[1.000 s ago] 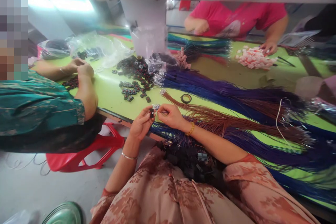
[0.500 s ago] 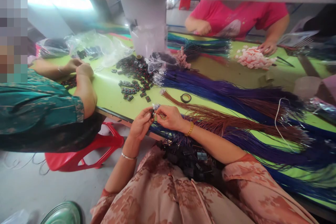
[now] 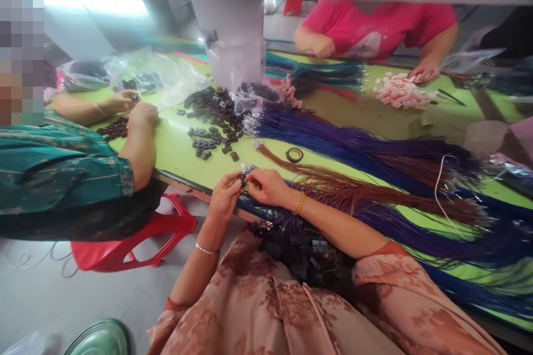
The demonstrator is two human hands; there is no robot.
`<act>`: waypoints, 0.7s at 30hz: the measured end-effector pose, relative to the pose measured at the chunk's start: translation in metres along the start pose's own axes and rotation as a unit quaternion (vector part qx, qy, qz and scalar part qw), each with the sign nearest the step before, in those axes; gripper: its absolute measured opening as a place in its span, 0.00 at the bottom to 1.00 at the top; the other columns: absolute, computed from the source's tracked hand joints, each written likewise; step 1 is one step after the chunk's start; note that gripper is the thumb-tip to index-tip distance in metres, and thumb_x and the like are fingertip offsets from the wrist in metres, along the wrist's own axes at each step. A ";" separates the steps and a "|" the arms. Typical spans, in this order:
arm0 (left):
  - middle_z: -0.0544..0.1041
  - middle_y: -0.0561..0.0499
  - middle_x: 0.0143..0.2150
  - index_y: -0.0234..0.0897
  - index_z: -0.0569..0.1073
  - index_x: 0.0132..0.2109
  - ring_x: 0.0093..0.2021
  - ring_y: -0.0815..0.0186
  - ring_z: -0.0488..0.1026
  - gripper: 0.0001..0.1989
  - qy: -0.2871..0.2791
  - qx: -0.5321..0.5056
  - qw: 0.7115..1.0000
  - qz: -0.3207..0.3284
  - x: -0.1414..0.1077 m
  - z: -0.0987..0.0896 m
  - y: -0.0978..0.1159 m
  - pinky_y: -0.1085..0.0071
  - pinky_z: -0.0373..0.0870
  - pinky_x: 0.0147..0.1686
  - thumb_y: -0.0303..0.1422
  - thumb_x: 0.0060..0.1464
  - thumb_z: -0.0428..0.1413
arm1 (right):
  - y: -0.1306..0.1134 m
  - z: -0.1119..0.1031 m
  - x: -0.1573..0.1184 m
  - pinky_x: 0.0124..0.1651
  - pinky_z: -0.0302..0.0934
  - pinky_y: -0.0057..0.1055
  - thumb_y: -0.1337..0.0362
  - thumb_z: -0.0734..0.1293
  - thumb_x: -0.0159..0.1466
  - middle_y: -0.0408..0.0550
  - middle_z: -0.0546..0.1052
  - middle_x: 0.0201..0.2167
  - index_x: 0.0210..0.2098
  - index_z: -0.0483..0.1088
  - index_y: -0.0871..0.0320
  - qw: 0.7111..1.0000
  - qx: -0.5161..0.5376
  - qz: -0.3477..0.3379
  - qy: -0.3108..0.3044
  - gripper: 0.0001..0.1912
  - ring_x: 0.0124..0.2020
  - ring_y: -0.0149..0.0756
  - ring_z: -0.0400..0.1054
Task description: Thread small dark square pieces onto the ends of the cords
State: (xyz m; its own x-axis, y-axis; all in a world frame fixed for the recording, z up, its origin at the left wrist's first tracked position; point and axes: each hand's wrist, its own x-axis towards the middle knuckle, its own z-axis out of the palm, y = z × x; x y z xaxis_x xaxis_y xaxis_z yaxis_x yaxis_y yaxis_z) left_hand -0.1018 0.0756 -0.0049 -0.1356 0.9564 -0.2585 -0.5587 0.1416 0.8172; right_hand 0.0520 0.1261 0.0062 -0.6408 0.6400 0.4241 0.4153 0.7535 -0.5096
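At the table's near edge my left hand [image 3: 224, 197] pinches a small black connector housing [image 3: 243, 179] between thumb and fingers. My right hand [image 3: 270, 187] meets it there, fingers pressed together at the housing's side; whatever they grip is too small to make out. Silvery wire ends [image 3: 249, 168] show just beyond the fingertips. Under my right wrist lie dark blue wires [image 3: 275, 213] and a bundle of brown wires [image 3: 353, 191]. A heap of black connector pieces [image 3: 308, 260] rests on my lap.
Black connector housings [image 3: 212, 113] are piled on the green table [image 3: 175, 147], near a roll of black tape [image 3: 294, 155]. Purple and blue wire bundles [image 3: 333, 136] stretch right. One co-worker [image 3: 62, 166] sits left by a red stool [image 3: 166, 233]; another [image 3: 378, 33] sits opposite at pale pink pieces [image 3: 403, 91].
My hands stay together at the housing, with only a slight shift of the fingers. The left co-worker's hands have moved apart, one now raising a small piece.
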 end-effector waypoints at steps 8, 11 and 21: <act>0.77 0.51 0.31 0.32 0.76 0.37 0.29 0.73 0.71 0.14 0.012 0.004 1.000 -0.005 -0.004 0.003 -0.002 0.77 0.66 0.29 0.26 0.38 0.65 | -0.003 -0.009 0.005 0.30 0.51 0.26 0.65 0.60 0.64 0.46 0.73 0.25 0.30 0.69 0.61 0.997 0.021 0.052 -0.054 0.09 0.26 0.30 0.62; 0.76 0.50 0.31 0.34 0.76 0.36 0.30 0.71 0.71 0.12 0.000 -0.015 1.000 0.006 -0.004 0.003 0.000 0.76 0.65 0.28 0.24 0.39 0.61 | 0.010 -0.023 0.014 0.32 0.52 0.26 0.62 0.56 0.68 0.46 0.75 0.27 0.31 0.70 0.61 0.989 0.033 0.136 -0.049 0.15 0.28 0.30 0.64; 0.74 0.49 0.34 0.35 0.75 0.38 0.33 0.70 0.70 0.13 -0.027 -0.058 0.998 -0.008 0.001 0.008 -0.005 0.78 0.64 0.27 0.23 0.40 0.58 | 0.033 -0.024 0.016 0.38 0.57 0.30 0.65 0.59 0.65 0.52 0.77 0.42 0.39 0.71 0.59 0.941 -0.156 0.233 -0.192 0.10 0.42 0.40 0.70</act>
State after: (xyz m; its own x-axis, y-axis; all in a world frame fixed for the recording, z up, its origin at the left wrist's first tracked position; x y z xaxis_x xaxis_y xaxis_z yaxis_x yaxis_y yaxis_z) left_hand -0.0925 0.0781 -0.0046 -0.0846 0.9670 -0.2402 -0.6518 0.1286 0.7474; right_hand 0.0707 0.1652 0.0139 -0.5027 0.8557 -0.1230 0.8398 0.4497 -0.3041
